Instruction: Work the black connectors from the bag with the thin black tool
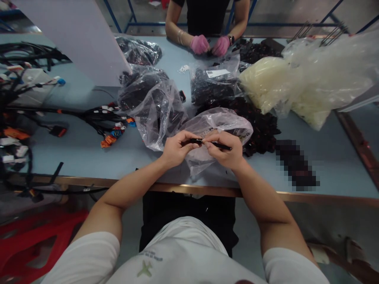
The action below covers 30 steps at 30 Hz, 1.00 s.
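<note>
My left hand (177,148) pinches a small black part (196,141) between thumb and fingers. My right hand (225,149) is closed on a thin black stick-like tool (220,146), whose tip meets the small part. Both hands hover just above the near edge of the light blue table (89,157), over a clear plastic bag (217,122). Behind the bag lies a loose pile of black parts (260,122).
Several clear bags of black parts (154,106) sit mid-table. Bags of pale cream material (284,85) lie at the right. Black wire harnesses with orange and blue connectors (109,122) spread at the left. Across the table, a person's pink-gloved hands (210,45) work.
</note>
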Tool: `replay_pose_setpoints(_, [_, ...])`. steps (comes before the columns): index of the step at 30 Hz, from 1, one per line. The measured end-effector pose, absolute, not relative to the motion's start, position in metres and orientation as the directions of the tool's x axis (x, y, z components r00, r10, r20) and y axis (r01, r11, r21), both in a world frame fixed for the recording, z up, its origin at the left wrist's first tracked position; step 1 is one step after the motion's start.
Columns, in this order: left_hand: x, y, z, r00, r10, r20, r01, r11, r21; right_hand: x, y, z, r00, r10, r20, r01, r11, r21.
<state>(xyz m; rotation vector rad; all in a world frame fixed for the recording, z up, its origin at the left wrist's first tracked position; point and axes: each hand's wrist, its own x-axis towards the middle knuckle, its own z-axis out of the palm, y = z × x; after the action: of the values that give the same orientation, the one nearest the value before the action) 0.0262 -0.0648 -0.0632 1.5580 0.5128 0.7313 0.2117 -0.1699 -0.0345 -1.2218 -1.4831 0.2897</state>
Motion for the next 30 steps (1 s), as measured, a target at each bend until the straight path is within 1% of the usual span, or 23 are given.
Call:
replay_pose_setpoints(2, [0.0253, -0.0657, -0.0631, 0.684, 0.706, 0.184, -0.069, -0.188, 0.980, 0.2106, -0.1701, -0.0365, 0.152, 0.787, 0.597, 0.528, 0.446, -0.722])
replay_pose_setpoints(6, [0.0229, -0.0636, -0.0644, 0.675, 0.676, 0.297, 0.010, -0.411, 0.911, 0.2099, -0.1686, -0.0392, 0.029, 0.762, 0.646, 0.601, 0.503, -0.621])
replay_pose_setpoints(8, [0.0226, -0.0621, -0.0654, 0.679, 0.662, 0.318, 0.018, -0.448, 0.894, 0.2110, -0.1675, -0.0394, -0.003, 0.767, 0.641, 0.602, 0.514, -0.612])
replay_pose_setpoints(10, [0.0233, -0.0611, -0.0665, 0.684, 0.671, 0.287, -0.008, -0.386, 0.923, 0.2130, -0.1672, -0.0390, 0.057, 0.783, 0.620, 0.538, 0.499, -0.679])
replay_pose_setpoints(12, [0.0247, -0.0605, -0.0676, 0.687, 0.686, 0.239, -0.061, -0.274, 0.960, 0.2152, -0.1679, -0.0383, 0.179, 0.792, 0.584, 0.435, 0.469, -0.769])
replay_pose_setpoints(14, [0.0261, -0.0599, -0.0685, 0.692, 0.691, 0.208, -0.118, -0.176, 0.977, 0.2167, -0.1690, -0.0379, 0.265, 0.792, 0.551, 0.363, 0.447, -0.817])
replay_pose_setpoints(15, [0.0267, -0.0596, -0.0688, 0.694, 0.692, 0.200, -0.141, -0.142, 0.980, 0.2171, -0.1694, -0.0379, 0.282, 0.792, 0.542, 0.353, 0.439, -0.826])
replay_pose_setpoints(20, [0.0281, -0.0586, -0.0678, 0.695, 0.696, 0.181, -0.187, -0.068, 0.980, 0.2163, -0.1685, -0.0383, 0.247, 0.802, 0.544, 0.391, 0.431, -0.813])
replay_pose_setpoints(24, [0.0285, -0.0594, -0.0665, 0.703, 0.685, 0.190, -0.207, -0.060, 0.977, 0.2148, -0.1675, -0.0376, 0.198, 0.786, 0.585, 0.404, 0.479, -0.780])
replay_pose_setpoints(30, [0.0280, -0.0604, -0.0668, 0.699, 0.691, 0.183, -0.188, -0.069, 0.980, 0.2142, -0.1672, -0.0376, 0.162, 0.765, 0.623, 0.435, 0.511, -0.741])
